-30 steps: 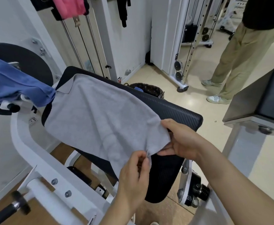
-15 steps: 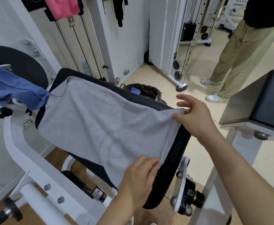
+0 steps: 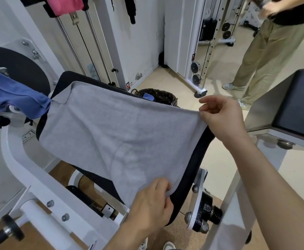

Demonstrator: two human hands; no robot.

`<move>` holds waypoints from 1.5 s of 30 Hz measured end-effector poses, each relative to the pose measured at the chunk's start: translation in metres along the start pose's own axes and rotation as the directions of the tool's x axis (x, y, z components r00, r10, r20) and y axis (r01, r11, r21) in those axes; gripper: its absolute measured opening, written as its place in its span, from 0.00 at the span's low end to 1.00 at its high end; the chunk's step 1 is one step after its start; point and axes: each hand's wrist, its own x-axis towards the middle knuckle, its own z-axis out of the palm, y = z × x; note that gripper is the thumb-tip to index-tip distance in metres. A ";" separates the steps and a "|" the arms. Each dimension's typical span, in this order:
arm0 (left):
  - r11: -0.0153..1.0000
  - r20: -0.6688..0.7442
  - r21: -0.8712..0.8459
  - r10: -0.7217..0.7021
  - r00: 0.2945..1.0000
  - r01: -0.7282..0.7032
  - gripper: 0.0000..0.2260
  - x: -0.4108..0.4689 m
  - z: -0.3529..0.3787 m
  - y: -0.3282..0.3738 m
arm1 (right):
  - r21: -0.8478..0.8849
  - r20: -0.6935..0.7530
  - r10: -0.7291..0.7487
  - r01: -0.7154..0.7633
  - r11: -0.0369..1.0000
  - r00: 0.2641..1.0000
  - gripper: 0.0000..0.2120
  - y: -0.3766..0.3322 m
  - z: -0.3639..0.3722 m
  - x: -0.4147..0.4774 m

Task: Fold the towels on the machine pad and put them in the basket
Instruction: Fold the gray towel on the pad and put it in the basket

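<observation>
Grey towel [image 3: 115, 134] lies spread over the black machine pad [image 3: 192, 177], my left grip [image 3: 151, 206] pinching its near corner and my right grip [image 3: 223, 120] pinching the right corner. I judge the fold goes best if I lift both corners level, edge taut, and lay them onto the far-left end. The pad looks narrow and tilted; a blue towel [image 3: 12, 98] hangs at its left, the basket [image 3: 165, 98] sits on the floor just beyond, and a person [image 3: 266, 56] stands far right.

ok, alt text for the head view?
A grey towel lies spread over a black machine pad; the left hand pinches its near corner, the right hand its far corner. A dark basket stands behind the pad.
</observation>
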 end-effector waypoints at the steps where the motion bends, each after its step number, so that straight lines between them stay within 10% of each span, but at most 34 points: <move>1: 0.999 0.009 0.035 -0.002 1.000 0.001 0.04 -0.003 0.001 -0.001 | -0.067 -0.030 -0.015 0.013 0.998 0.999 0.16 0.002 0.001 -0.001; 9: 1.000 -0.013 -0.010 -0.018 1.000 0.018 0.02 -0.020 0.004 -0.006 | -0.684 0.013 -0.169 0.132 0.718 0.985 0.19 0.015 0.004 -0.013; 13: 0.986 0.132 -0.156 -0.037 0.991 0.058 0.08 -0.021 0.005 -0.002 | -0.581 0.220 -0.333 0.397 0.710 0.917 0.16 0.004 0.010 -0.025; 20: 0.856 0.250 -0.446 -0.161 0.955 0.261 0.11 -0.020 -0.003 -0.009 | -0.640 0.517 -0.196 0.528 0.558 0.833 0.16 0.011 0.012 -0.036; 27: 0.726 0.043 -0.582 -0.422 0.906 0.366 0.11 -0.031 -0.059 -0.076 | -0.777 0.543 -0.021 0.512 0.366 0.839 0.12 -0.029 0.035 -0.022; 36: 0.691 -0.223 -0.545 -0.666 0.712 0.475 0.10 -0.028 -0.139 -0.224 | -0.458 0.725 -0.209 0.687 0.564 0.656 0.13 -0.112 0.213 -0.003; 45: 0.690 -0.394 -0.463 -0.723 0.568 0.557 0.14 0.006 -0.184 -0.330 | -0.461 0.754 -0.271 0.776 0.430 0.598 0.21 -0.136 0.362 0.025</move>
